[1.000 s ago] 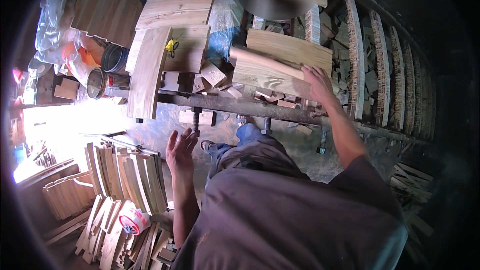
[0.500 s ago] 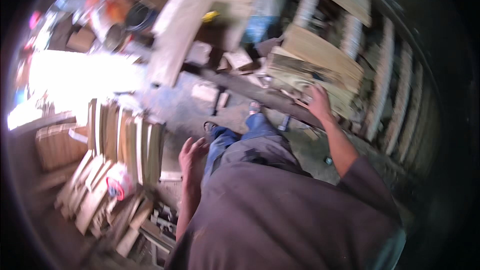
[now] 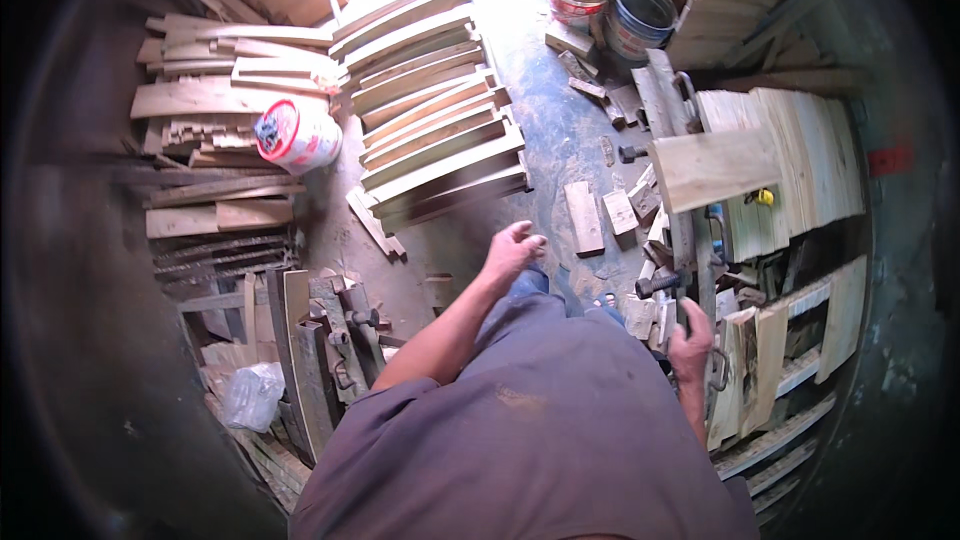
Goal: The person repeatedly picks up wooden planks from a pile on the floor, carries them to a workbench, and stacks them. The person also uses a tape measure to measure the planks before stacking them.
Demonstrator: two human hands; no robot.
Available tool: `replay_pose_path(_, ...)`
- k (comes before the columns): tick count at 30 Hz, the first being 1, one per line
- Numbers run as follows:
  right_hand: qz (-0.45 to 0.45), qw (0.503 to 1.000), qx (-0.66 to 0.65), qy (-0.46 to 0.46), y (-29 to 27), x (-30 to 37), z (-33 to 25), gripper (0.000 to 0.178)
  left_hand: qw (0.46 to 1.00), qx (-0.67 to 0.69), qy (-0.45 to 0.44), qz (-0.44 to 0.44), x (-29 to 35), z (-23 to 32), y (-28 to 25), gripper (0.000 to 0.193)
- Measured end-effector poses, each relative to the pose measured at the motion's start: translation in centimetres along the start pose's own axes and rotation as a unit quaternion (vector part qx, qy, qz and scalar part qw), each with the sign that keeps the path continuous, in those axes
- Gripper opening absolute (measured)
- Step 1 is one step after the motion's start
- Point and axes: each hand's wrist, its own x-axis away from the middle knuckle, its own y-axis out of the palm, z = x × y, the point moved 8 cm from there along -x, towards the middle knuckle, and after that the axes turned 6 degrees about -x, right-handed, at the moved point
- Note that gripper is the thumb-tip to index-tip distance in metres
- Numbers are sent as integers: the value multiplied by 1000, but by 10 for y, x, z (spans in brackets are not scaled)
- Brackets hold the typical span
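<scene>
In front of my body, my left hand (image 3: pixel 515 252) hangs in the air with its fingers loosely bent and apart, nothing in it. Beyond it stands a row of upright wooden boards (image 3: pixel 430 130). My right hand (image 3: pixel 690 342) is lower on the right, also loosely bent and with no object visible in it. It is beside a clamp rack with a black threaded screw (image 3: pixel 660 284) and a curved metal handle (image 3: pixel 717 368). Whether the right fingers touch the rack, I cannot tell. A pale board (image 3: pixel 715 170) lies across the rack.
Loose wood blocks (image 3: pixel 584 218) lie on the floor ahead. Two metal buckets (image 3: pixel 640 18) stand at the far right. A white-and-red bucket (image 3: pixel 300 136) sits by stacked planks (image 3: pixel 200 98) on the left. More clamps (image 3: pixel 345 325) and a clear plastic bag (image 3: pixel 253 397) are at lower left.
My view has turned left: the upright boards moved from lower left to ahead, and the bench boards from ahead to the right. My right hand has come away from the stacked boards.
</scene>
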Motion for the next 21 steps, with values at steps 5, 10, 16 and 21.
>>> replay_pose_path(5,-250,955,-4,-159,112,-51,-38,54,991,35,16,132,-14,29,-120,68)
replay_pose_path(10,-298,938,14,-176,144,-127,-80,51,968,83,30,233,-16,41,-196,60)
replay_pose_path(16,-343,937,-10,-68,211,-254,-121,44,958,113,12,264,-37,43,-183,62)
replay_pose_path(21,-400,908,-125,-2,340,-378,-119,46,961,99,-45,256,-51,42,-158,70)
